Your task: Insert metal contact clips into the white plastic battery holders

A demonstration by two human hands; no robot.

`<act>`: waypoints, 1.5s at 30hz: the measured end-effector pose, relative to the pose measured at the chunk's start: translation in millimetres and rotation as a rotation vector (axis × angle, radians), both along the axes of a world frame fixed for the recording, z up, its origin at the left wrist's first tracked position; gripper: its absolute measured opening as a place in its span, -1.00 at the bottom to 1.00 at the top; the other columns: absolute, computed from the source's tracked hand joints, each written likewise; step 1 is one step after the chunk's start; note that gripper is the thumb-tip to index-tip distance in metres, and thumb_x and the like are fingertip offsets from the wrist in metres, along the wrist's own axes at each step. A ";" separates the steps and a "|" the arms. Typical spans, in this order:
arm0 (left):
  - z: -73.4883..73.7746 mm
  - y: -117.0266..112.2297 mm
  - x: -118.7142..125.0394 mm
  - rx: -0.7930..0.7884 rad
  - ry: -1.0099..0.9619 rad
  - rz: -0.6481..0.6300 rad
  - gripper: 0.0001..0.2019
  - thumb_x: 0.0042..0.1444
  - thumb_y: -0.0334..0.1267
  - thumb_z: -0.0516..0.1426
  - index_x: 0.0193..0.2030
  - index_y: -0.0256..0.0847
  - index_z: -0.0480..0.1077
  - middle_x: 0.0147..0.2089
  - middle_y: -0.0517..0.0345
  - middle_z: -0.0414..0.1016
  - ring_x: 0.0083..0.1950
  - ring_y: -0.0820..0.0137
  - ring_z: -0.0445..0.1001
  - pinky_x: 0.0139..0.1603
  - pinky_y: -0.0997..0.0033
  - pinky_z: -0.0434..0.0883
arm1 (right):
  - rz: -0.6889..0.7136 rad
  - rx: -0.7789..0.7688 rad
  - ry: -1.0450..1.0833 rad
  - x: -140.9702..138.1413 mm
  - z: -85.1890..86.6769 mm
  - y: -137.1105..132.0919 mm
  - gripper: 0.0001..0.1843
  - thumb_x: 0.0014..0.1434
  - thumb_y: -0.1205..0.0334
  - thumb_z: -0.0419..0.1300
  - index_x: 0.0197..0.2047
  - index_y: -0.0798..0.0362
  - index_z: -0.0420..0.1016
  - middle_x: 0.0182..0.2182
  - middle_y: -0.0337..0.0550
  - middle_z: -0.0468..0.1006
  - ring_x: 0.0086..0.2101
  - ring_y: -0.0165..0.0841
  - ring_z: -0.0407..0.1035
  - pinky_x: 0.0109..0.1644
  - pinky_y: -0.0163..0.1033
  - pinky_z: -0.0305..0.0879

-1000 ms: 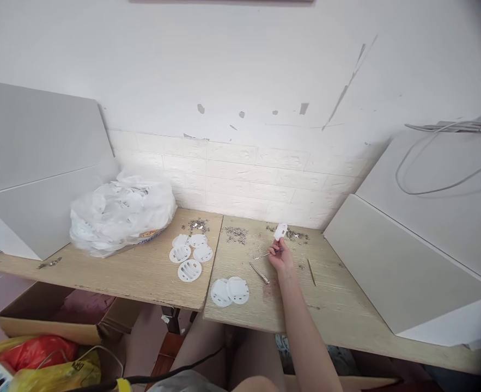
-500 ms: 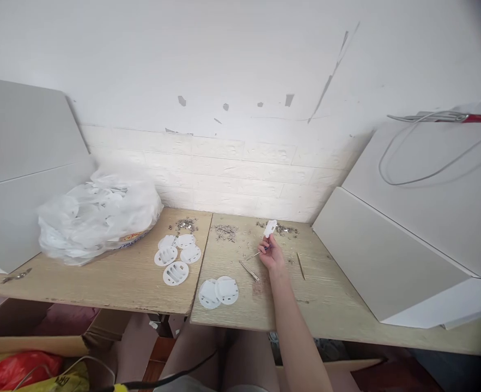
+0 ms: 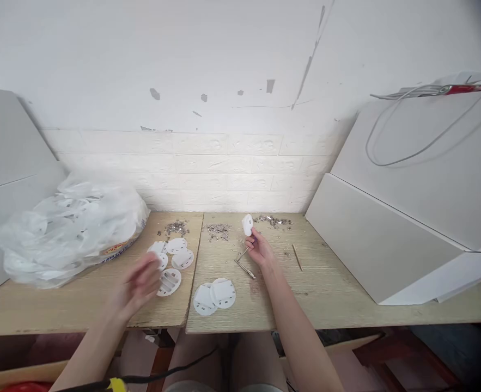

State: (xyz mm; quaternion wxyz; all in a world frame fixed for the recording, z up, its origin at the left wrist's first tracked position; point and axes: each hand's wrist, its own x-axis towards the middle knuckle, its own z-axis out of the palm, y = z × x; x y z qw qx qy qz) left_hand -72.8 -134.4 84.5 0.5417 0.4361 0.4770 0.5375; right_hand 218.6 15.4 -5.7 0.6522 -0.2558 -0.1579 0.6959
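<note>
My right hand [image 3: 260,249] is raised over the right board, closed on a small white plastic piece [image 3: 247,224] held up at its fingertips. A thin metal-shafted tool [image 3: 242,254] also sticks out of that hand, pointing down and left; its kind is unclear. Just below its tip lies a slim metal tool that looks like tweezers [image 3: 246,270]. My left hand [image 3: 139,284], smeared by motion, is over the left board beside several round white plastic discs [image 3: 169,282] and partly covers them. Two more overlapping white discs [image 3: 223,294] rest near the front edge.
Small metal parts lie in heaps, one on the left board [image 3: 177,227], others on the right board [image 3: 218,231]. A large plastic bag of white parts [image 3: 77,228] stands at left. A thin stick [image 3: 297,257] lies at right, near a big grey-white box [image 3: 391,234].
My left hand has come into view over the discs on the left. My right hand still holds the white piece, which now appears turned. The whole view has shifted.
</note>
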 end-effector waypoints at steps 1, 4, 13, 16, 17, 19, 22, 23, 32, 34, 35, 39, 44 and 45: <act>-4.4 25.7 12.6 0.005 0.021 -0.058 -0.78 0.02 -0.08 0.23 -0.29 -0.19 0.47 -0.52 0.19 0.38 -0.53 0.46 0.34 -0.57 0.45 0.33 | 0.016 0.021 -0.010 -3.3 0.4 -0.3 -0.80 -0.01 0.38 0.33 -0.39 0.08 0.34 -0.58 -0.40 0.29 -0.65 -0.65 0.07 -0.70 -0.55 0.00; -19.0 85.7 57.3 0.274 0.382 -0.156 -0.71 0.04 -0.09 0.20 -0.14 -0.17 0.47 -0.35 0.12 0.49 -0.39 0.38 0.44 -0.39 0.36 0.42 | 0.058 0.102 -0.049 -10.6 0.2 -1.4 -0.77 -0.09 0.35 0.39 -0.43 0.10 0.38 -0.58 -0.40 0.34 -0.63 -0.65 0.09 -0.68 -0.54 -0.01; -64.2 128.1 120.1 0.398 0.282 -0.401 -0.25 -0.03 -0.15 0.27 0.30 -0.12 0.08 0.25 -0.08 0.28 0.17 0.21 0.35 0.04 0.22 0.44 | 0.131 0.126 -0.153 -15.4 -1.6 -5.8 -0.76 -0.15 0.25 0.44 -0.44 0.13 0.49 -0.62 -0.37 0.37 -0.63 -0.62 0.07 -0.63 -0.49 0.04; -71.9 126.3 120.1 0.376 0.231 -0.356 -0.32 -0.02 -0.16 0.27 0.25 -0.15 0.15 0.24 -0.08 0.29 0.15 0.21 0.38 0.07 0.20 0.43 | 0.115 0.128 -0.204 -16.3 0.0 -6.0 -0.73 -0.19 0.22 0.46 -0.48 0.13 0.48 -0.67 -0.40 0.29 -0.62 -0.61 0.06 -0.61 -0.48 0.05; -73.2 125.9 119.9 0.374 0.231 -0.341 -0.32 -0.03 -0.17 0.27 0.23 -0.17 0.17 0.23 -0.09 0.31 0.14 0.20 0.39 0.07 0.20 0.43 | 0.098 0.128 -0.229 -16.8 0.4 -6.1 -0.72 -0.20 0.21 0.47 -0.49 0.13 0.48 -0.68 -0.41 0.27 -0.62 -0.61 0.05 -0.61 -0.48 0.04; -75.0 125.1 119.3 0.383 0.240 -0.321 -0.33 -0.05 -0.17 0.29 0.22 -0.18 0.19 0.21 -0.08 0.34 0.12 0.21 0.40 0.05 0.21 0.44 | 0.052 0.133 -0.295 -17.8 0.9 -6.8 -0.71 -0.21 0.19 0.47 -0.48 0.12 0.49 -0.68 -0.42 0.26 -0.63 -0.61 0.02 -0.60 -0.47 0.02; -77.7 123.6 118.2 0.410 0.296 -0.293 -0.35 -0.04 -0.19 0.28 0.21 -0.17 0.21 0.17 -0.06 0.37 0.07 0.23 0.43 -0.01 0.25 0.46 | -0.033 0.141 -0.433 -19.0 0.9 -8.9 -0.70 -0.22 0.15 0.46 -0.48 0.12 0.48 -0.69 -0.41 0.27 -0.63 -0.60 0.03 -0.59 -0.43 0.00; -78.6 123.1 117.8 0.408 0.318 -0.282 -0.35 -0.04 -0.19 0.28 0.21 -0.17 0.22 0.15 -0.06 0.38 0.03 0.25 0.45 -0.03 0.25 0.47 | -0.051 0.144 -0.479 -19.2 0.8 -9.6 -0.69 -0.22 0.13 0.46 -0.49 0.12 0.48 -0.69 -0.40 0.28 -0.63 -0.59 0.04 -0.58 -0.41 0.00; -84.9 126.3 115.4 0.437 0.416 -0.234 -0.36 -0.07 -0.22 0.28 0.19 -0.21 0.24 0.10 -0.10 0.42 -0.11 0.28 0.52 -0.02 0.16 0.48 | -0.110 0.125 -0.680 -21.6 -1.4 -11.5 -0.63 -0.19 -0.03 0.38 -0.48 0.12 0.49 -0.59 -0.21 0.44 -0.57 -0.49 0.20 -0.56 -0.34 -0.02; -87.8 128.4 115.4 0.475 0.409 -0.228 -0.38 -0.06 -0.23 0.28 0.18 -0.19 0.26 0.12 -0.10 0.41 -0.03 0.25 0.50 0.02 0.14 0.47 | -0.089 0.120 -0.718 -22.8 -2.0 -11.9 -0.64 -0.17 -0.02 0.37 -0.46 0.13 0.50 -0.60 -0.22 0.44 -0.59 -0.50 0.17 -0.57 -0.34 -0.03; -89.4 129.4 115.4 0.495 0.406 -0.223 -0.38 -0.06 -0.23 0.28 0.18 -0.19 0.26 0.14 -0.09 0.40 0.00 0.24 0.48 0.04 0.13 0.47 | -0.076 0.122 -0.731 -23.2 -2.1 -12.2 -0.65 -0.17 0.00 0.37 -0.45 0.13 0.50 -0.61 -0.23 0.44 -0.61 -0.52 0.15 -0.56 -0.34 -0.02; -93.4 131.4 115.0 0.551 0.415 -0.224 -0.39 -0.05 -0.23 0.28 0.18 -0.18 0.26 0.17 -0.10 0.37 0.08 0.22 0.45 0.10 0.10 0.43 | -0.063 0.136 -0.757 -23.7 -2.2 -12.9 -0.70 -0.15 0.08 0.35 -0.42 0.14 0.49 -0.61 -0.28 0.42 -0.64 -0.55 0.09 -0.54 -0.34 0.00; -92.7 131.0 113.7 0.550 0.464 -0.232 -0.40 -0.06 -0.23 0.29 0.16 -0.19 0.28 0.16 -0.09 0.39 0.12 0.19 0.43 0.17 0.04 0.37 | -0.086 0.103 -0.803 -22.7 -2.7 -12.1 -0.73 -0.16 0.11 0.33 -0.44 0.14 0.48 -0.64 -0.33 0.37 -0.64 -0.55 0.08 -0.55 -0.34 -0.01; -92.8 131.1 113.7 0.552 0.466 -0.236 -0.40 -0.07 -0.24 0.29 0.16 -0.20 0.28 0.16 -0.09 0.39 0.12 0.19 0.42 0.18 0.04 0.36 | -0.092 0.097 -0.815 -22.7 -3.0 -11.9 -0.73 -0.16 0.11 0.32 -0.44 0.14 0.47 -0.65 -0.34 0.36 -0.64 -0.55 0.09 -0.54 -0.34 0.00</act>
